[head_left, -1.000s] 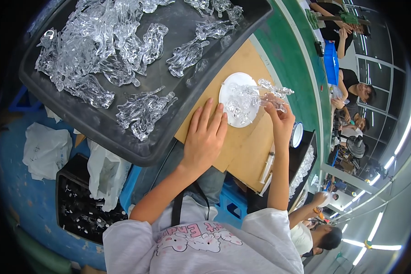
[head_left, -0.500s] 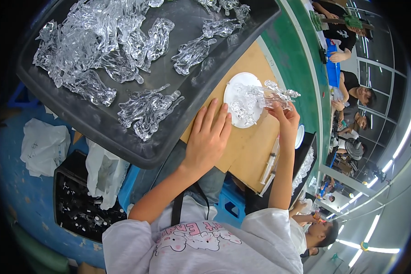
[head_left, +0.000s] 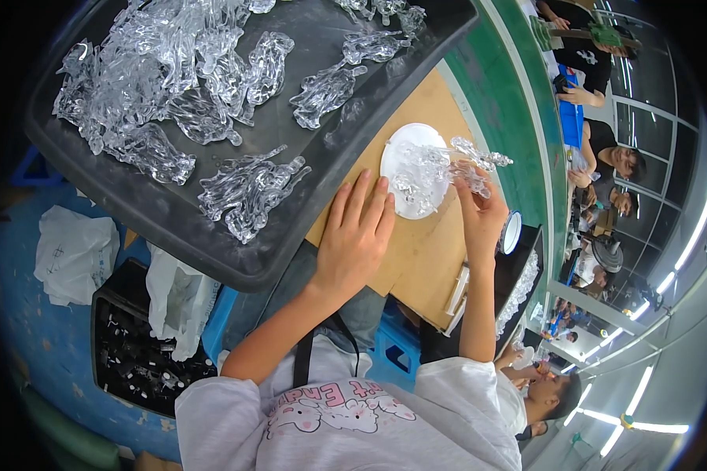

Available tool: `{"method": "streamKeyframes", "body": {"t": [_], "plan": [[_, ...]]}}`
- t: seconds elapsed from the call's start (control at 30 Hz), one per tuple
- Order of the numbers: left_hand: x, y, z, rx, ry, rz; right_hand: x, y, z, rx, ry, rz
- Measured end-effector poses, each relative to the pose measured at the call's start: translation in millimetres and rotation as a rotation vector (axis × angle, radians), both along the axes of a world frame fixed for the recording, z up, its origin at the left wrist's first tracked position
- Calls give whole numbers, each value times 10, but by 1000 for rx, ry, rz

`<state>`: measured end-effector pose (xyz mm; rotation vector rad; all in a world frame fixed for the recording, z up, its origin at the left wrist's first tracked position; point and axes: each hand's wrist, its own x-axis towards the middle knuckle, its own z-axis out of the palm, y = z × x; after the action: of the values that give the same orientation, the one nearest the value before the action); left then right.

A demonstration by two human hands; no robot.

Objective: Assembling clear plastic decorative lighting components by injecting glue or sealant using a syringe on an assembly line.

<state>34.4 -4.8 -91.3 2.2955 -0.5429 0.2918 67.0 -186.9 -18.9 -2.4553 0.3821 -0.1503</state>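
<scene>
A white round disc point(head_left: 405, 147) lies on a brown board point(head_left: 424, 251), with clear plastic pieces heaped on it. My left hand point(head_left: 355, 235) lies flat on the board, fingers spread, its fingertips at the disc's near edge. My right hand point(head_left: 481, 210) pinches a clear plastic branched piece point(head_left: 479, 161) and holds it just above the disc's right side. A big dark tray point(head_left: 306, 118) to the left carries several clear plastic figures point(head_left: 247, 188).
A green bench point(head_left: 518, 118) runs past the board on the right, where other people sit. A black crate of small dark parts point(head_left: 130, 353) and white plastic bags point(head_left: 75, 255) are at lower left. A black box with clear parts point(head_left: 518, 286) is beside my right arm.
My right hand has lifted the clear piece a little over the disc. My left hand has stayed flat on the board.
</scene>
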Motion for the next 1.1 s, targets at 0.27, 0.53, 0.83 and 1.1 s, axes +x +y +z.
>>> {"method": "streamKeyframes", "body": {"t": [0.27, 0.53, 0.83, 1.1], "plan": [[43, -17, 106, 13, 24, 1, -51, -69, -98, 28, -82, 88], [277, -95, 100, -61, 103, -8, -64, 51, -109, -143, -98, 147], [289, -97, 131, -49, 90, -22, -51, -90, -236, -442, -285, 328], [293, -118, 53, -129, 58, -40, -91, -107, -262, -165, -201, 175]]}}
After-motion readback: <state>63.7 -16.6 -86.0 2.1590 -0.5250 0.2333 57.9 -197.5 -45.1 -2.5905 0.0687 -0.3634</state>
